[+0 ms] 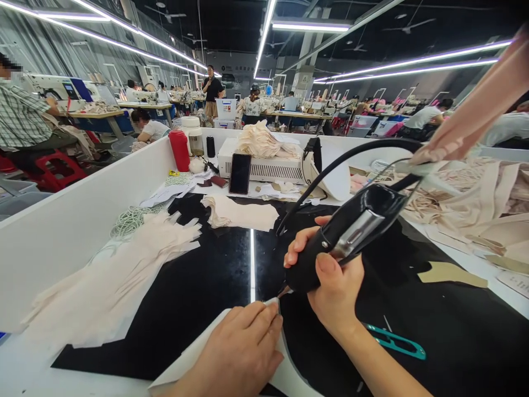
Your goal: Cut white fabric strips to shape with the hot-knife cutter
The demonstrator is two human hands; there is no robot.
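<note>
both hands busy: right hand (pixel 330 281) wrapped around one black corded tool (pixel 347 234), tip down at the edge of one pale fabric piece (pixel 194 355); left hand (pixel 242 347) flat on it, fingers loose. one teal snips (pixel 394 341) on the tabletop (pixel 454 331), just right of the wrist.

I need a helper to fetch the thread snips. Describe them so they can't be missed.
Look at the black mat on the white table. Near its front right, just right of the right hand holding the black tool, lie the snips. They are the only teal item there.
</note>
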